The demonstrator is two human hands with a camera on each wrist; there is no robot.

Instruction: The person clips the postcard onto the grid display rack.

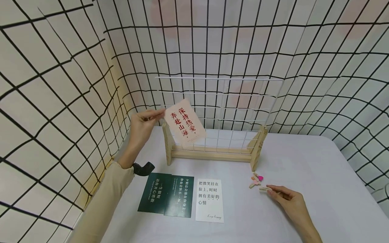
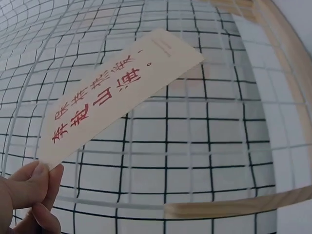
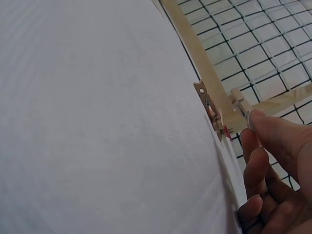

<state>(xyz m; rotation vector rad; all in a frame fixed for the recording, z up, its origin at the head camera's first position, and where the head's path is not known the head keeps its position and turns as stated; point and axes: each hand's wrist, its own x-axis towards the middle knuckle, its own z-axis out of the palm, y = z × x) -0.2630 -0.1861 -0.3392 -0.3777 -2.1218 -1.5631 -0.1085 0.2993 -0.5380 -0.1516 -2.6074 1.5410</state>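
In the head view, the left hand [image 1: 143,125] pinches a red-lettered card [image 1: 185,123] by one corner before the left end of the wire rack [image 1: 209,156], and the right hand [image 1: 290,203] pinches a wooden clip [image 1: 263,189] in front of the rack's right foot. The left wrist view shows the card thin and flat, probably light, creasable, best held by edges. In the right wrist view, the clip looks hard and slim, likely easily pinched.

Black grid [image 1: 207,27] borders the white table [image 1: 304,162] on 3 sides.
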